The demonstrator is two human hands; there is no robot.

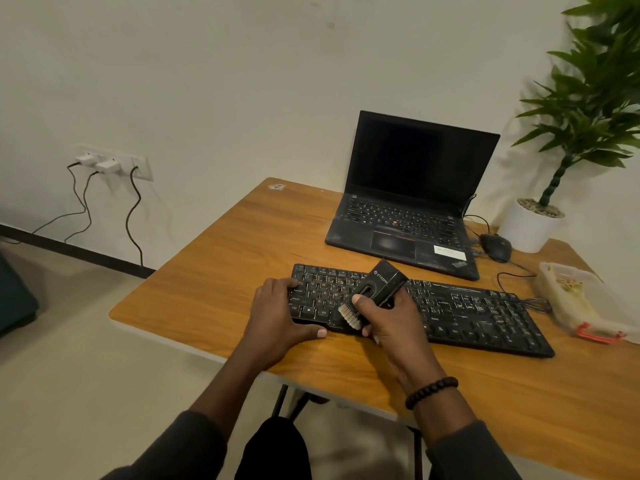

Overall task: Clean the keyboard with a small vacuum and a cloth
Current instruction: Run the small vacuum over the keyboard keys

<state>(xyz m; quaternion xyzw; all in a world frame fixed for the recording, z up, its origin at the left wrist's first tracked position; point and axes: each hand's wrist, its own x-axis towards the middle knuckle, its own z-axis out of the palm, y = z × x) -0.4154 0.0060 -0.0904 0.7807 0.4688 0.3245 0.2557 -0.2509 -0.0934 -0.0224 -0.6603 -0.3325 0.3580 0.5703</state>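
A wooden table point(214, 271) stands by a cream wall point(242, 81) (cables hang from its socket point(114, 162)) on pale floor point(86, 393).

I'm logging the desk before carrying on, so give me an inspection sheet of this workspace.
Surface: wooden table, sticker at far corner.
Job's things: black keyboard; brush-tipped black vacuum over its left half; cloth: nothing seen.
Clutter: open laptop, mouse, plastic box.
Grippers: left hand rests on keyboard's left end; right hand grips vacuum.
Cables: mouse lead; three from wall socket.
Surroundings: potted plant, plain wall.
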